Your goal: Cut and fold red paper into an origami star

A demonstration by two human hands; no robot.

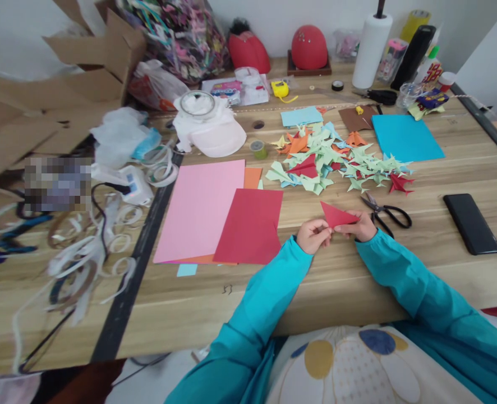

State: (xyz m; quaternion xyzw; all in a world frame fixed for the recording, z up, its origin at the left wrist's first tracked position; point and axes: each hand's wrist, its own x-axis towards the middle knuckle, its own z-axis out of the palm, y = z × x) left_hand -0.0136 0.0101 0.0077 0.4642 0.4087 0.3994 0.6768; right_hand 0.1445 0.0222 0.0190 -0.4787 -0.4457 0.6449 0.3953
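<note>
Red paper (336, 214), small and folded to a point, is up between the person's two hands, just over the front part of the table (341, 292). The left hand (313, 235) has its fingers pinched close together on the low edge of the paper, near the middle. The right hand (363, 226) holds the right end, with its fingers closed on it too. Both arms have blue-green sleeves (269, 283). Right beside the right hand lies a pair of scissors (375, 206) with black handles, and its blades are spread a little. Well off to the right is a black phone (472, 223), lying flat. To the left of the left hand is a big red sheet (251, 224), which lies partly on top of a bigger pink sheet (200, 202). A bit of orange paper (253, 177) peeks out from under the pink one. Behind the hands there is a heap of folded paper shapes (316, 158), and they are green, orange, red, blue and yellow. A bright blue sheet (408, 137) lies at the right of the heap, and a little roll of tape (258, 149) sits at its left.
</note>
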